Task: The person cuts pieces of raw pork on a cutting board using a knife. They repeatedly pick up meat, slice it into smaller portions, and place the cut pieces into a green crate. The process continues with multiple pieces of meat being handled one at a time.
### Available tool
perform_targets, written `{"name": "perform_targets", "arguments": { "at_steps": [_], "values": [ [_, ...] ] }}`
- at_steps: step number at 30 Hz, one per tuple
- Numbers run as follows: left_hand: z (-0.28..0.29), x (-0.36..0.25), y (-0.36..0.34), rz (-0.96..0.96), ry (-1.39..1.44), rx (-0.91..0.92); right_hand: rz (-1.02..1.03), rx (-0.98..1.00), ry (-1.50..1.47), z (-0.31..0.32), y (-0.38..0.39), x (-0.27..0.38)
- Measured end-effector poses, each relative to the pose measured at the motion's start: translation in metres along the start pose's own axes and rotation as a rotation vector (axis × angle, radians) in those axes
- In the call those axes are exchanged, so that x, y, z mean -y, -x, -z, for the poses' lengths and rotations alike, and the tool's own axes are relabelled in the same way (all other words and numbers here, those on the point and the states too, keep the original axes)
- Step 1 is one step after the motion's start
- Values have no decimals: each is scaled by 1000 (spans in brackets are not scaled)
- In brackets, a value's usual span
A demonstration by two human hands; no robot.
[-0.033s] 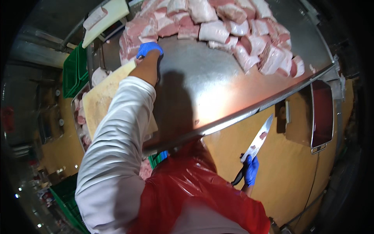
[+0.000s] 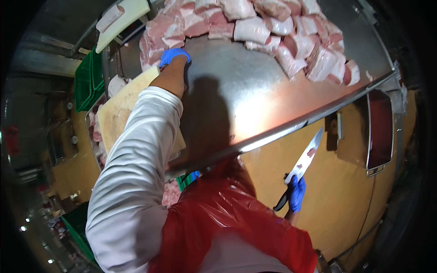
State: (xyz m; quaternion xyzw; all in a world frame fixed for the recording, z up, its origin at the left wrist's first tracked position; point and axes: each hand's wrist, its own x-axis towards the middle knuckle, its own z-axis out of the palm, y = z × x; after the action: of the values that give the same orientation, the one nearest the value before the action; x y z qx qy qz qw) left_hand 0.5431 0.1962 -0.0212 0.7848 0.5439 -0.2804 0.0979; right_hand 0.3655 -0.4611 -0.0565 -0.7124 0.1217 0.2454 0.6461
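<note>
My left hand (image 2: 174,58), in a blue glove, reaches to the upper end of a worn cream cutting board (image 2: 118,109), beside a pile of pale pink meat pieces (image 2: 248,31) on a steel table (image 2: 252,98). Its fingers are curled over a small reddish bit at the board's corner; what they hold is mostly hidden. My right hand (image 2: 296,195), also blue-gloved, grips a black-handled knife (image 2: 305,154) with scraps stuck on its blade, held upright off the table's near edge, over the floor.
A smaller board (image 2: 132,16) holds one piece at upper left. Green crates (image 2: 86,82) stand left of the table. A tray of meat (image 2: 93,125) lies beside the big board. A steel bin (image 2: 380,132) is right. My red apron (image 2: 232,214) meets the table edge.
My right hand and the knife sit slightly higher and further right in the picture. The table's right side shifts likewise. My left hand looks almost unchanged.
</note>
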Motion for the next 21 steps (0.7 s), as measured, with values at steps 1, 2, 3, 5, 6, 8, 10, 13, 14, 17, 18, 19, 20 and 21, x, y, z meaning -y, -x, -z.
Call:
{"name": "perform_targets", "arguments": {
  "at_steps": [1,2,3,5,6,8,10,13,14,17,18,19,20,21],
  "values": [
    [-6,15,8,-8,7,111,7,10,18,-2,-11,6],
    [-18,13,17,25,50,98,28,20,25,-4,-23,8],
    [-42,4,32,180,238,-109,46,32,34,-7,-36,10],
    [-72,-5,46,302,541,-443,78,32,-74,-25,-59,28],
    [-99,9,39,323,608,-552,102,72,6,-26,-60,45],
    [-133,31,-5,281,654,-700,158,99,-25,-35,-64,65],
    [-161,72,-50,212,707,-747,193,136,-34,-35,-59,74],
    [-151,56,-30,92,701,-657,202,151,-64,-23,-58,57],
    [-121,22,24,65,591,-607,195,112,-101,-23,-58,50],
    [-96,-7,89,-337,181,-474,183,135,-140,-28,-55,53],
    [-104,-14,89,-538,62,-436,186,145,-122,-30,-54,61],
    [-131,-14,96,-681,78,-597,189,155,-103,-31,-52,69],
    [-152,-17,102,-829,100,-760,195,139,-51,-31,-49,78],
    [-163,-13,108,-845,195,-772,226,146,-27,-31,-45,85]
  ]
}}
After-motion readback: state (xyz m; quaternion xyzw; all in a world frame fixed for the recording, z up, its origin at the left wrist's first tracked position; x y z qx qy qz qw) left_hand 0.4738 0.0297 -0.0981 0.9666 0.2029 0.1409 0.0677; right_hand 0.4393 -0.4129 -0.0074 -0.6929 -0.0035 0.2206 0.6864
